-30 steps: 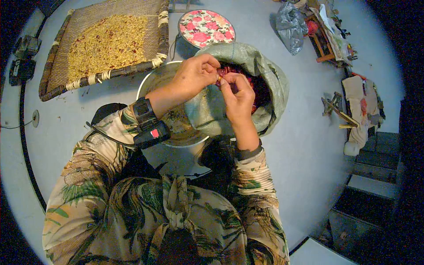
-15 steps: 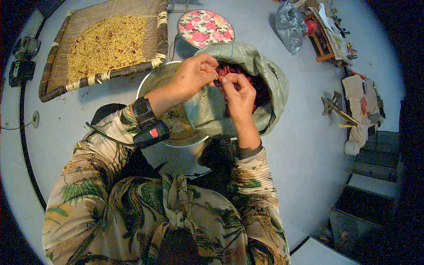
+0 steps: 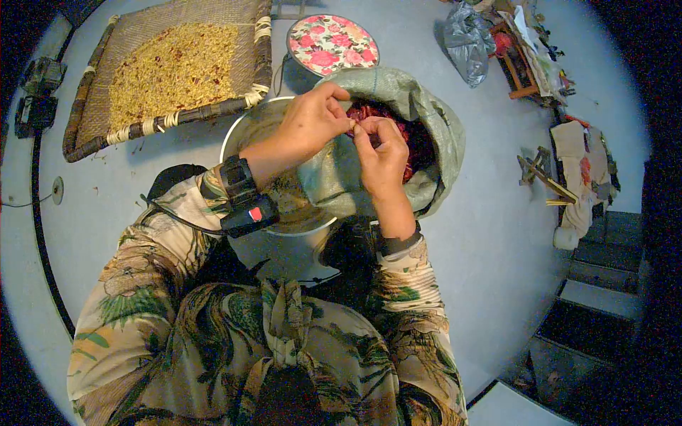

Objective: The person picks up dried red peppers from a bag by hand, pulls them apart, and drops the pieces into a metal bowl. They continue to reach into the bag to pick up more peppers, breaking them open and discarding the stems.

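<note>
On the floor (image 3: 490, 184), nothing big has shifted over the last 0.5 s, so the work stays at the sack's mouth; floor runs rightward from the sack, leaving elbow room on that side. The woven tray (image 3: 206, 111), holding yellow seeds, lies left of the sack and beyond it, its near edge clear of the left hand. The basin (image 3: 256, 128) sits beneath the sack's left side, its rim curving under the left wrist. The sack (image 3: 344, 181) has a rolled edge that bounds the right hand's far side. The left hand (image 3: 309, 121) and right hand (image 3: 383, 153) meet over its mouth. The dark red pods (image 3: 418, 142) lie inside it. Both grips are narrow, 2 pinches almost touching, seemingly on 1 small piece (image 3: 352, 128), too tiny to make out; the fingertips look slightly closer now, suggesting fine finger work.
</note>
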Demonstrator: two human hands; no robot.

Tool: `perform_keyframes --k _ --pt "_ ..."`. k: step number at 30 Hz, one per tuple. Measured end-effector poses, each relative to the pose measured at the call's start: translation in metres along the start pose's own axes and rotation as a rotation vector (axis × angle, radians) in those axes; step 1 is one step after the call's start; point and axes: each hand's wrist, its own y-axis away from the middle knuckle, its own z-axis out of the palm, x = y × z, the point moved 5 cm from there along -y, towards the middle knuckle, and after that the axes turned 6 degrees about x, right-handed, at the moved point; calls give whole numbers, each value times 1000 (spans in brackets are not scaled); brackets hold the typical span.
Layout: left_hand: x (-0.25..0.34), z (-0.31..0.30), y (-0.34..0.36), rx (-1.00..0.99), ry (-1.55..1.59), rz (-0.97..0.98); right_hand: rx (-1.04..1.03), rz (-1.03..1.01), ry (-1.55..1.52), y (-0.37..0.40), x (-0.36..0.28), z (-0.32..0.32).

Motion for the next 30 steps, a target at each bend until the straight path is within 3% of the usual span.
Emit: perform_keyframes --k 5,8,11,23,26,30 --pt "-6 4 -2 -55 -32 -23 -19 86 -11 2 4 2" --pt "-4 4 -2 -62 28 -30 -30 260 -230 9 35 11" --pt "-14 9 -5 -121 329 -105 -81 650 -584 8 28 10" --pt "-6 5 -3 -141 294 -125 -90 766 -692 7 37 8" --pt "-4 4 -3 -67 123 60 -38 754 -642 7 41 6" --pt "14 4 3 -57 -46 83 -18 503 -408 8 46 8"
